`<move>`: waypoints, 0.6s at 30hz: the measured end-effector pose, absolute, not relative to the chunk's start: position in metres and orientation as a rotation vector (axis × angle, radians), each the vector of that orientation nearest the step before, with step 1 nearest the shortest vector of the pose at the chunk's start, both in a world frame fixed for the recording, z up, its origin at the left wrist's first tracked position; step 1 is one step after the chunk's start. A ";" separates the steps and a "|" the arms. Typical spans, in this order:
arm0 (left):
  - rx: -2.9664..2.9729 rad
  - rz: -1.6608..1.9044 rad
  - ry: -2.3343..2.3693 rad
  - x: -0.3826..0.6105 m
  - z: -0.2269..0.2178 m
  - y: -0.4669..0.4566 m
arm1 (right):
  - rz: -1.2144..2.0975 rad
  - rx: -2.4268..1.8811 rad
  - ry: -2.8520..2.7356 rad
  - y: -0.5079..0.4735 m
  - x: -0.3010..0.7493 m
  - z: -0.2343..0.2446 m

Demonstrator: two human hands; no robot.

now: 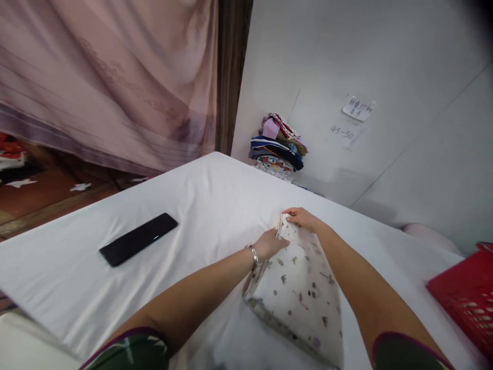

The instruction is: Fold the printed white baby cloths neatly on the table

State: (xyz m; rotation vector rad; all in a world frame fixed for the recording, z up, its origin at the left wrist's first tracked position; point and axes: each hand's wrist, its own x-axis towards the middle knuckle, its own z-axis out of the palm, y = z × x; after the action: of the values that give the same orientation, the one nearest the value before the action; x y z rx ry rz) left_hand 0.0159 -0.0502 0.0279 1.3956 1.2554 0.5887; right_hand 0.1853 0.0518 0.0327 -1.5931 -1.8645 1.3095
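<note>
A white garment (298, 288) with small printed figures lies folded on the white sheet of the table (208, 205), between my two forearms. My left hand (269, 242), with a bracelet at the wrist, is closed on the garment's far edge. My right hand (302, 217) pinches the same far end of the cloth from the other side. The two hands nearly touch each other there.
A black phone (139, 239) lies on the sheet to the left. A stack of folded clothes (279, 146) sits against the white wall at the far corner. A red plastic basket (468, 295) stands at the right edge. Pink curtains (108, 77) hang at the back left.
</note>
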 end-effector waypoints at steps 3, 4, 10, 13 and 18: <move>1.689 0.453 1.374 0.008 0.032 -0.059 | 1.193 -1.590 -1.905 0.059 0.187 0.017; 1.777 0.406 1.431 0.007 0.033 -0.062 | 1.163 -1.582 -1.907 0.060 0.187 0.012; 1.826 0.383 1.446 0.002 0.023 -0.074 | 1.072 -1.534 -1.934 0.058 0.189 0.004; 1.761 0.474 1.409 -0.003 0.011 -0.074 | 1.031 -1.525 -1.956 0.056 0.186 0.004; 1.869 0.424 1.505 -0.002 0.006 -0.077 | 0.918 -1.489 -1.973 0.056 0.180 -0.004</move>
State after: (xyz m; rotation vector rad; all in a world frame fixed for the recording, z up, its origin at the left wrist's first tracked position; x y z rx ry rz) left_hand -0.0024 -0.0774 0.0063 1.8690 1.5049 0.4240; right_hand 0.1804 0.0562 -0.0040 -1.4886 -1.9729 0.9178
